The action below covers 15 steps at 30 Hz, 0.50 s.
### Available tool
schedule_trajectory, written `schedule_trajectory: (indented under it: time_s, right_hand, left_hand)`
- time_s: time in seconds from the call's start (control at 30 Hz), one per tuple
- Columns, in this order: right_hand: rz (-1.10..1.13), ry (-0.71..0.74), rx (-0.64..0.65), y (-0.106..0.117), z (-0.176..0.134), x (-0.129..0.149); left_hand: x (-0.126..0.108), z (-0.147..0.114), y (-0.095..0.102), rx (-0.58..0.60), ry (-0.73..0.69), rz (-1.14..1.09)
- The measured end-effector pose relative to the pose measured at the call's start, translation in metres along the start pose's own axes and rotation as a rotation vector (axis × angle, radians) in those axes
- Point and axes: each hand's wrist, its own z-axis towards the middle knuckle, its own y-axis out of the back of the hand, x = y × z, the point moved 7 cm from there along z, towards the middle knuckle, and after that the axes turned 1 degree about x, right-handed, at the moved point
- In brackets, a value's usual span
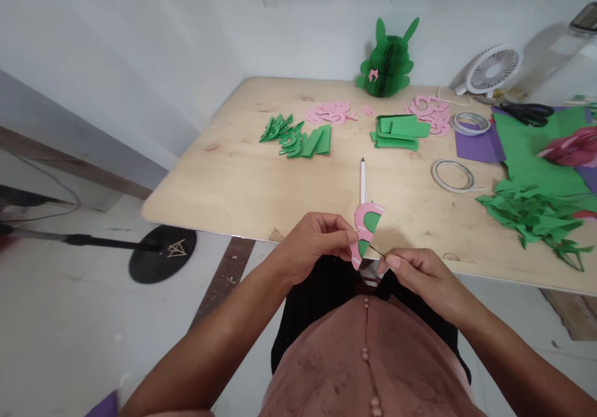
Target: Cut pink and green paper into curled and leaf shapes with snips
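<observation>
Near the table's front edge, my left hand (pixel 324 243) pinches a folded paper cutout (pixel 363 215). It has a pink curved border with small white marks, and green paper shows inside the curves. My right hand (pixel 417 275), to the right of it, has thumb and fingers closed on a thin dark strip (pixel 377 252). The strip's far end meets the green part of the cutout; whether it is joined there I cannot tell. Just beyond the cutout lies a white pen (pixel 362 180) with a dark tip.
Green paper pieces (pixel 303 142), pink cutouts (pixel 332 113) and a green paper stack (pixel 402 133) lie farther back. A green honeycomb paper figure (pixel 387 62) stands by the wall. Rightward are tape rolls (pixel 441 185), black scissors (pixel 527 116), green scraps (pixel 532 215) and a white fan (pixel 492 71).
</observation>
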Motion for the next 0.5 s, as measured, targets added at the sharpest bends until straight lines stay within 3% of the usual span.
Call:
schedule_trajectory:
  time_s: [0.5]
  right_hand:
    - [-0.093, 0.022, -0.038, 0.0027, 0.0028, 0.0029]
  left_hand:
    - [0.0008, 0.0006, -0.0038, 0.003, 0.041, -0.016]
